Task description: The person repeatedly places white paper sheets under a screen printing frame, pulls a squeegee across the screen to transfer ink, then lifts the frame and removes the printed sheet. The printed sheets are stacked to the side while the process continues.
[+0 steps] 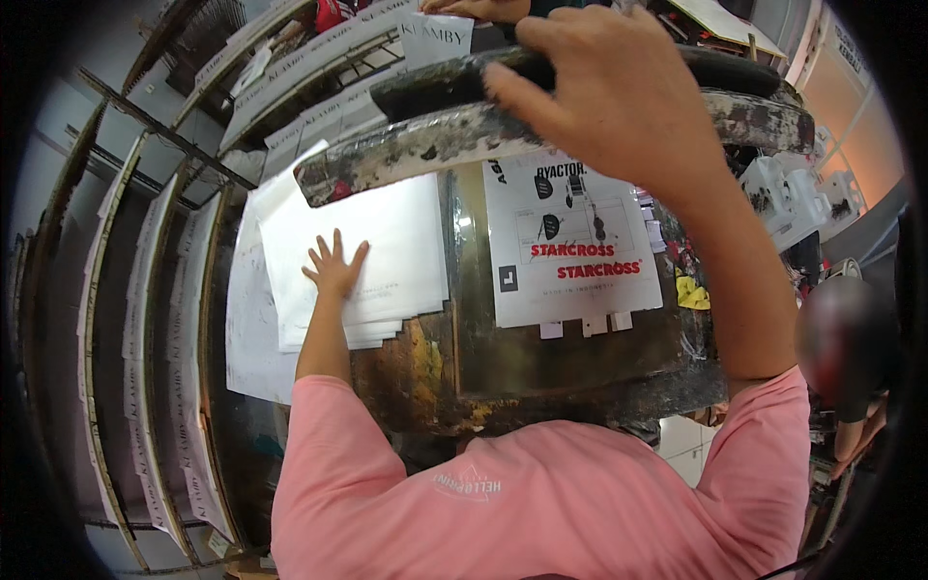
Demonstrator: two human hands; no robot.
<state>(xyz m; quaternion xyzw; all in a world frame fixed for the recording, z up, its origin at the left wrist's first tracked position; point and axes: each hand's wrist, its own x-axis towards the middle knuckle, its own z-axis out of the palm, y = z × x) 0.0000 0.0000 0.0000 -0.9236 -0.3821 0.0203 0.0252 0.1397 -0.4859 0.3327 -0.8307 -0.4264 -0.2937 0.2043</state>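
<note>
Racks (169, 133) beyond the worktop's left edge are lined with printed sheets (188, 338), a share of the work judged to be done. Near that edge of the worktop (425, 391), a stack (401, 256) of white paper is covered in part by the left hand (335, 271), laid flat with its fingers spread. Faint marks are seen on the stack; whether the pile is finished, or how much is left, cannot be told. Toward the far edge, a dark bar (435, 84) is overlapped by the right hand (604, 87); its thumb is held apart, but with other fingertips hidden, whether the bar is gripped cannot be told.

From the left, the stack is made of smooth, thin sheets, stepped at their near right corner. The worktop is stained brown and worn; the bar is rounded, and the pale beam (396, 159) below it is scuffed and blotched. On the right half, a flat poster (575, 251) in black and red is backed by a dark panel (580, 362), with crumpled yellow scrap (691, 293) by the right edge.
</note>
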